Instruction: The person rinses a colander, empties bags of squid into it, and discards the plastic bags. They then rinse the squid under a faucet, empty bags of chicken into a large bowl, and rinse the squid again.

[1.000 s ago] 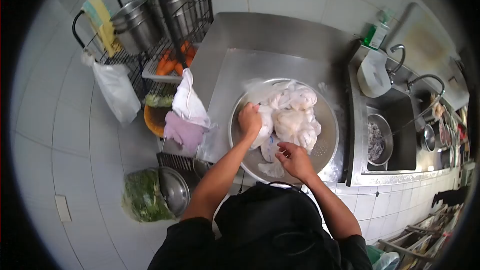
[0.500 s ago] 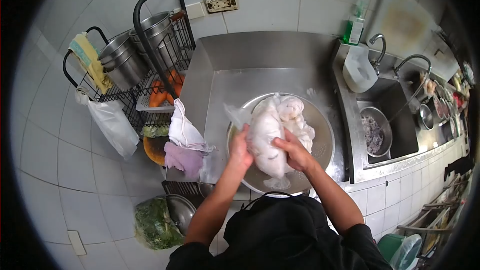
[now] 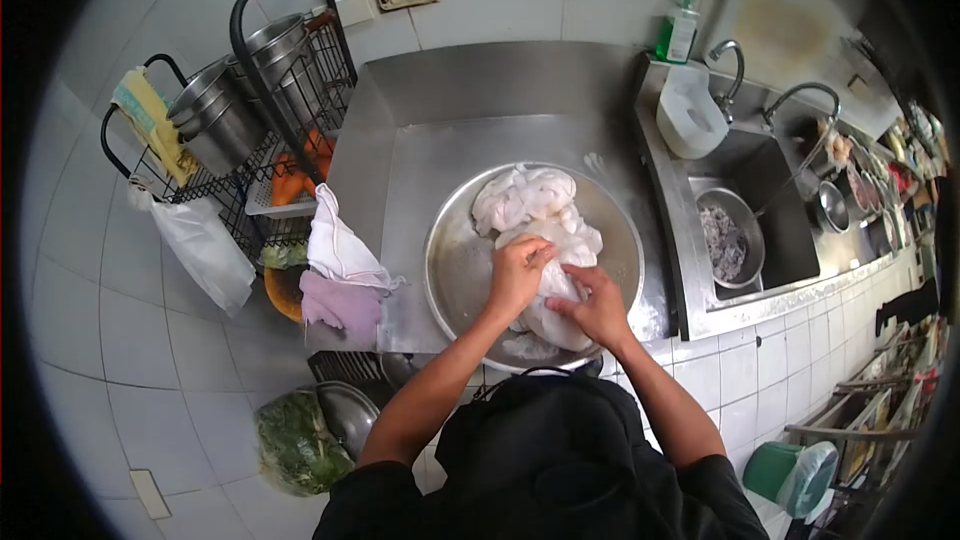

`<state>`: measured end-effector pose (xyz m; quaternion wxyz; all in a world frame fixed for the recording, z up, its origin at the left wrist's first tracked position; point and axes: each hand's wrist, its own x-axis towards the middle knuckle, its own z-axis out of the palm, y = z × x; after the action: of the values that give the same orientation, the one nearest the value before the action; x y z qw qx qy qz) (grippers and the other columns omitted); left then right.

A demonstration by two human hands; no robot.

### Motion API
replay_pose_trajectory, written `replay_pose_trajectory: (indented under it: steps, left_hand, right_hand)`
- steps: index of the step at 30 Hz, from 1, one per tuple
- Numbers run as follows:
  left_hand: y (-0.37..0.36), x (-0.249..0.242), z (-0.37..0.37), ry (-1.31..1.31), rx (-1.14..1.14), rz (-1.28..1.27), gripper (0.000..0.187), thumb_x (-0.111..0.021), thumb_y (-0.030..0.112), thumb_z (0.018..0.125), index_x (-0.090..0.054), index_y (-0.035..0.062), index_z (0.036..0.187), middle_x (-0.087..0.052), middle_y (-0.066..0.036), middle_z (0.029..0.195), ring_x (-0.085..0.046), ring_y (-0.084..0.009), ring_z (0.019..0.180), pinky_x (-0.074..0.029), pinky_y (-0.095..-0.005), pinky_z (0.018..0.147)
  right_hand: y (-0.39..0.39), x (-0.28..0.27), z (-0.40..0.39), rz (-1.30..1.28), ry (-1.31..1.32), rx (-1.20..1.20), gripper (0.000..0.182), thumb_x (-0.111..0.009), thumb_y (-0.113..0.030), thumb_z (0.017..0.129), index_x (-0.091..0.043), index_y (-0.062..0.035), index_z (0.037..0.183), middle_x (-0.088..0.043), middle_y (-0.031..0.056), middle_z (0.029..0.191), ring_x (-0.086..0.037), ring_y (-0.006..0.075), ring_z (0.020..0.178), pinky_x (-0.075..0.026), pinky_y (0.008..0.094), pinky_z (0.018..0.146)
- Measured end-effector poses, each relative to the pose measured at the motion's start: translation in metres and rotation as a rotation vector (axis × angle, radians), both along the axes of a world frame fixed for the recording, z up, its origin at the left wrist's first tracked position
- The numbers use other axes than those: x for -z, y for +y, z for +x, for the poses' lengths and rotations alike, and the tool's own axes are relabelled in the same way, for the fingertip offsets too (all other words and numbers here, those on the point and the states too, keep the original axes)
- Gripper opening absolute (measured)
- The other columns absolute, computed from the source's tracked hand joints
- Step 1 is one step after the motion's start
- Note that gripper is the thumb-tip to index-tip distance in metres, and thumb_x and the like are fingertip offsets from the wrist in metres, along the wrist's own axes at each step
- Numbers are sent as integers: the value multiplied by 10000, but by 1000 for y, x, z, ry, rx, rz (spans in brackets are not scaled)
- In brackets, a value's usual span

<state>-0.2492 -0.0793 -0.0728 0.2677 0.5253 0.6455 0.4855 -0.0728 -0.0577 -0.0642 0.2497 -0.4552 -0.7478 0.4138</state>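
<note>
A wide round metal basin [image 3: 460,275] sits on the steel counter. Inside it lies a clear plastic bag [image 3: 553,326] packed with something whitish that I cannot make out. My left hand [image 3: 521,275] pinches the plastic near the top of this bag, its fingertips drawn together. Across from it, my right hand [image 3: 594,308] grips the bag's right side with bent fingers and thumb. Just behind, in the same basin, rests another whitish lump in crumpled plastic [image 3: 525,196].
A wire rack [image 3: 230,180] with steel pots [image 3: 215,120] and carrots [image 3: 292,180] stands left, with cloths [image 3: 340,255] beside it. To the right, a sink [image 3: 775,180] holds a metal bowl [image 3: 755,240]. Bagged greens [image 3: 300,445] sit at lower left.
The filled bag, earlier held up between both hands, now rests lower in the basin. My left hand has moved from the bag's side to pinching its top. The view has shifted slightly.
</note>
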Motion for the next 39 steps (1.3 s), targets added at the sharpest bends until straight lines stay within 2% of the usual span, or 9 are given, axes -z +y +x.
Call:
replay_pose_trajectory:
  steps: [2, 6, 12, 15, 21, 24, 26, 32, 39]
  left_hand:
    - [-6, -3, 5, 134, -40, 133, 324, -747, 182, 788, -697, 44, 1076, -667, -113, 978, -621, -291, 961, -474, -328, 883]
    - [-22, -25, -4, 354, 108, 202, 337, -763, 191, 751, -706, 83, 1066, -626, -121, 1099, -549, -293, 1094, -441, -393, 927]
    - [-9, -12, -14, 463, 278, 80, 163, -710, 130, 778, -654, 44, 905, -592, -96, 902, -546, -336, 960, -430, -439, 834]
    - [-13, -25, 0, 650, 211, 318, 74, -662, 108, 807, -611, 56, 792, -588, -83, 878, -550, -297, 889, -412, -425, 780]
    - [-8, 2, 32, 593, 55, 301, 122, -635, 120, 854, -546, 44, 817, -550, -146, 802, -520, -355, 834, -382, -470, 751]
    - [4, 3, 28, 611, 44, 302, 261, -667, 202, 866, -563, 45, 685, -560, -166, 619, -560, -366, 608, -428, -458, 565]
    - [9, 4, 29, 596, 23, 335, 351, -686, 243, 851, -559, 63, 577, -543, -163, 496, -563, -355, 455, -436, -450, 455]
    - [11, 10, 28, 554, 134, 412, 305, -663, 114, 835, -525, 49, 571, -524, -153, 504, -555, -331, 468, -418, -431, 446]
    - [11, 8, 28, 610, 213, 429, 172, -619, 104, 808, -557, 91, 648, -567, -130, 533, -588, -326, 481, -452, -452, 456]
  right_hand:
    - [-4, -2, 4, 118, -13, 34, 488, -840, -217, 676, -701, -71, 1120, -644, 166, 1045, -619, 297, 957, -489, 373, 869]
    - [-4, -7, 10, 44, -13, 15, 423, -807, -175, 698, -705, -50, 1088, -664, 151, 985, -647, 271, 886, -511, 360, 802]
    - [-9, -9, 11, 93, -27, -20, 339, -777, -160, 710, -713, 0, 1002, -674, 188, 967, -671, 327, 858, -528, 390, 782]
    - [-6, -1, 13, 137, -76, -27, 329, -749, -158, 692, -711, 13, 971, -676, 197, 929, -671, 336, 849, -530, 400, 779]
    - [-7, 7, 14, 292, -80, -23, 208, -674, -123, 663, -669, 20, 814, -654, 211, 826, -641, 384, 776, -517, 451, 725]
    - [-5, 8, 11, 316, -48, -47, 132, -645, -119, 670, -616, -2, 724, -634, 189, 779, -622, 396, 740, -495, 484, 688]
    - [-2, 8, 10, 308, -47, -45, 117, -639, -114, 670, -607, -10, 714, -633, 185, 775, -617, 401, 734, -491, 488, 682]
    - [6, 17, 7, 302, -96, -25, 136, -626, -113, 712, -581, -9, 787, -627, 211, 763, -609, 425, 738, -489, 500, 685]
    - [22, 37, 4, 321, -190, -77, 214, -644, -180, 731, -656, -43, 896, -656, 219, 791, -628, 433, 742, -509, 493, 684]
